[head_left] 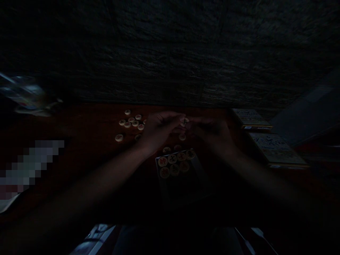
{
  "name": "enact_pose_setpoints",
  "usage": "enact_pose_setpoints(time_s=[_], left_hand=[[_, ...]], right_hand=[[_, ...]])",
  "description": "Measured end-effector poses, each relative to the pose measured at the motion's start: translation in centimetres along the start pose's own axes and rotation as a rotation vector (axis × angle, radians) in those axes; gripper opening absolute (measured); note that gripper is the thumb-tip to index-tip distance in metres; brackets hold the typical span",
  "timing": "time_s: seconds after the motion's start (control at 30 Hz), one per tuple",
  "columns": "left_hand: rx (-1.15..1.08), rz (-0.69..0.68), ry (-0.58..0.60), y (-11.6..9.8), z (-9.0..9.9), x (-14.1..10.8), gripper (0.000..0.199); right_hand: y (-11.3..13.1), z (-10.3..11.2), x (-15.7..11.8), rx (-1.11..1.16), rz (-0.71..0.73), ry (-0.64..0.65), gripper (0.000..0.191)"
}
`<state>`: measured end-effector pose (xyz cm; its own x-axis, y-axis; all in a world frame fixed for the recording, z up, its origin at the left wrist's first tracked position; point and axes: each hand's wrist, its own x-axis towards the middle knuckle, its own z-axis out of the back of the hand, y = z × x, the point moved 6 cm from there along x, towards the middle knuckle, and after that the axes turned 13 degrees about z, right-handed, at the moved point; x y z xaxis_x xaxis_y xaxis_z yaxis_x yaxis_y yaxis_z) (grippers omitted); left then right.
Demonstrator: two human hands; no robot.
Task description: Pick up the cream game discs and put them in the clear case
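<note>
My left hand [162, 127] and my right hand [212, 131] meet over the dark red table, their fingers closed on one round wooden piece [184, 122] with a black character. Just below them lies another round piece [182, 137]. Nearer to me is a shallow box [183, 191], with pieces in two rows at its far end, such as one with a red character [163, 161]. Two more discs sit by its far edge. Left of my left hand, several loose pieces [128, 124] are scattered, some partly hidden by the hand.
Two flat boxes [252, 118] [277, 149] lie at the right. A clear cup or bag [26, 94] stands at the far left, above a blurred-out flat object [29, 170]. A dark stone wall [167, 60] rises behind the table.
</note>
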<state>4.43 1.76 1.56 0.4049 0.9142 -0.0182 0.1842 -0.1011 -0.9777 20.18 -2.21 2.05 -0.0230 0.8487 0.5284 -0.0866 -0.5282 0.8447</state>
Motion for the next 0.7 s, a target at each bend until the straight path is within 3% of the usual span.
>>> enact_pose_setpoints(time_s=[0.23,0.7], left_hand=[[-0.093,0.027,0.050,0.33,-0.15,0.17,0.024],[-0.083,0.035,0.076,0.69,0.35,0.46,0.036]], right_hand=[[0.24,0.58,0.41,-0.027,0.073,-0.047,0.030],[-0.33,1.08,0.30,0.007,0.001,-0.104,0.032]])
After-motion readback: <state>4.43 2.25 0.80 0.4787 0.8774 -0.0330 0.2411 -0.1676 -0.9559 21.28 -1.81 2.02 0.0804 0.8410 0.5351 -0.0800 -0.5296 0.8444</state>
